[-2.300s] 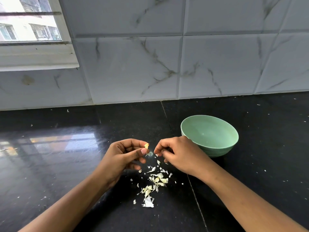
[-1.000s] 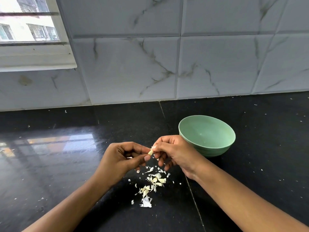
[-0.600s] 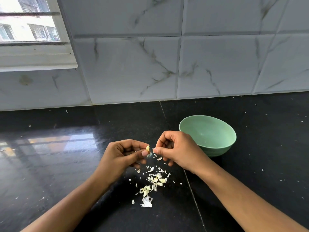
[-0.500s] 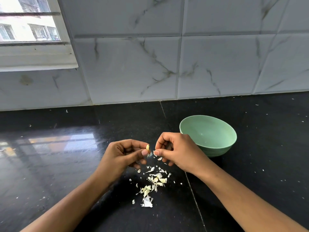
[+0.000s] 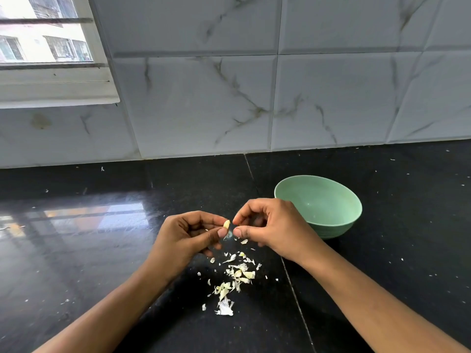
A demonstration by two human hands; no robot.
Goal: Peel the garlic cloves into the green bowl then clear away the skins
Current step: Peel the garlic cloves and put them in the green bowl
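Note:
My left hand [image 5: 187,236] pinches a small pale yellow garlic clove [image 5: 226,223] between thumb and forefinger, above the black counter. My right hand [image 5: 274,228] is just right of the clove, its thumb and forefinger curled, tips close together beside the clove; whether they hold a bit of skin I cannot tell. Below the hands lies a scatter of white and yellowish garlic skins [image 5: 235,275] on the counter. The green bowl [image 5: 331,200] stands behind and to the right of my right hand; the visible part of its inside looks empty.
The black polished counter [image 5: 89,238] runs to a white marble-tiled wall [image 5: 254,98] at the back. A window with a white sill [image 5: 51,85] is at the upper left. Tiny skin flecks dot the counter at right.
My right hand came against the clove, then drew back a little to the right. My left hand has kept the clove in nearly the same place. The skin pile and bowl have not moved.

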